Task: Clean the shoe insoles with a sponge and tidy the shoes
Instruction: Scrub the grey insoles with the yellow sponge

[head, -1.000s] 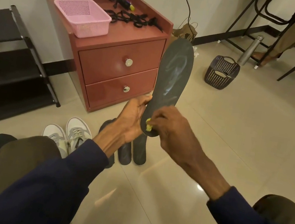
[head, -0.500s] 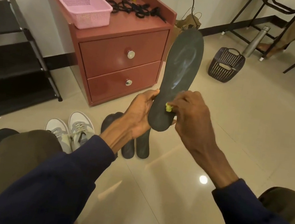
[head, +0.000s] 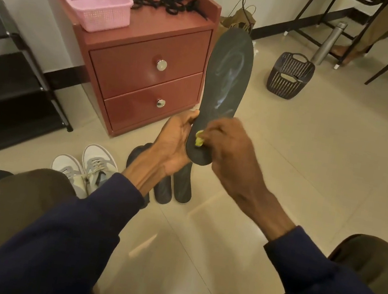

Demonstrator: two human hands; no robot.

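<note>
Gripping the heel end of a dark insole (head: 227, 80) along its edge, the left hand (head: 176, 141) held it upright above the floor, toe end up, with pale smears on its face. The right hand (head: 228, 152) was curled round a small yellow sponge (head: 198, 141), pressing it against the insole near the heel. Below the hands, more dark insoles (head: 182, 186) lay flat on the tiled floor, just beside a pair of grey-and-white sneakers (head: 86, 170). Behind them stood a red two-drawer cabinet (head: 142, 79) carrying a pink basket (head: 91, 1) and black straps (head: 165, 3). A dark mesh basket (head: 290, 77) sat on the floor to the right.
</note>
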